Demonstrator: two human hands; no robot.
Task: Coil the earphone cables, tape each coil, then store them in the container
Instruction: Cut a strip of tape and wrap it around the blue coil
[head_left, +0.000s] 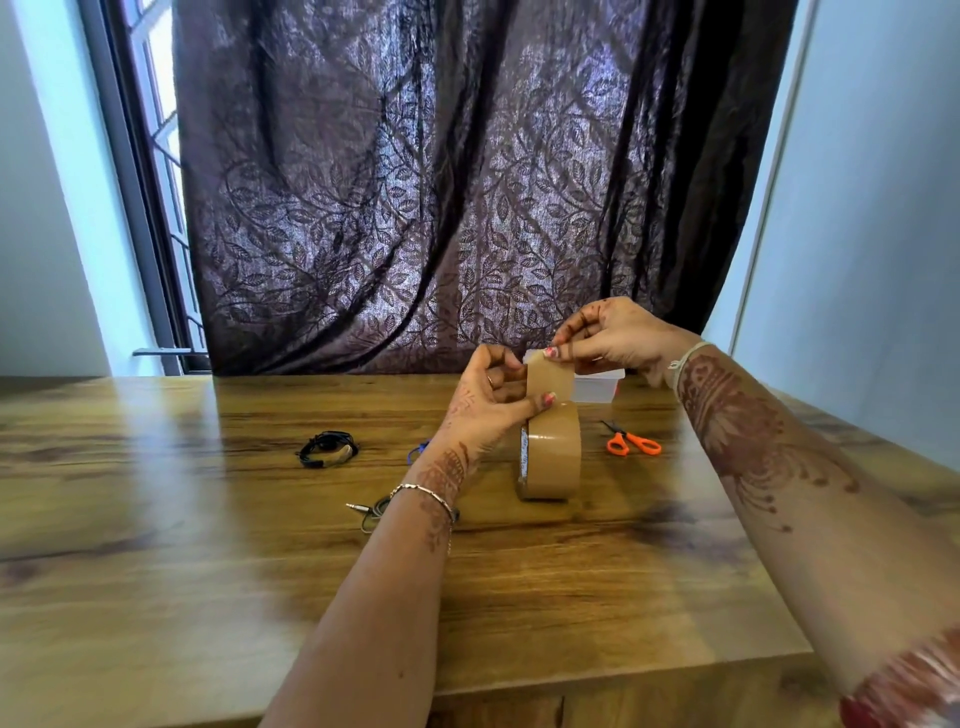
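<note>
Pinching the free end of the brown tape strip (549, 376), the right hand (608, 338) holds it up between thumb and curled fingers. The left hand (488, 402) pinches the same strip lower down, its thumb pressed on the tape just where it leaves the tape roll (551, 460). That roll stands on edge on the wooden table (208, 545), right of the middle and below both hands, with the strip stretched upright between them. Behind the hands, near the far edge, sits a translucent container (597, 389), largely hidden by the right hand and the strip; what it holds cannot be told. Orange-handled scissors (634, 444) lie just right of the roll, in front of the container. Well to the left lies a black earphone coil (327, 449) with a tan band on it. A loose earphone cable (371, 509), its jack plug pointing left, passes under the left wrist. A bit of blue cable (418, 451) shows beside that wrist, the rest hidden. A dark patterned curtain (441, 182) hangs beyond the far edge.
</note>
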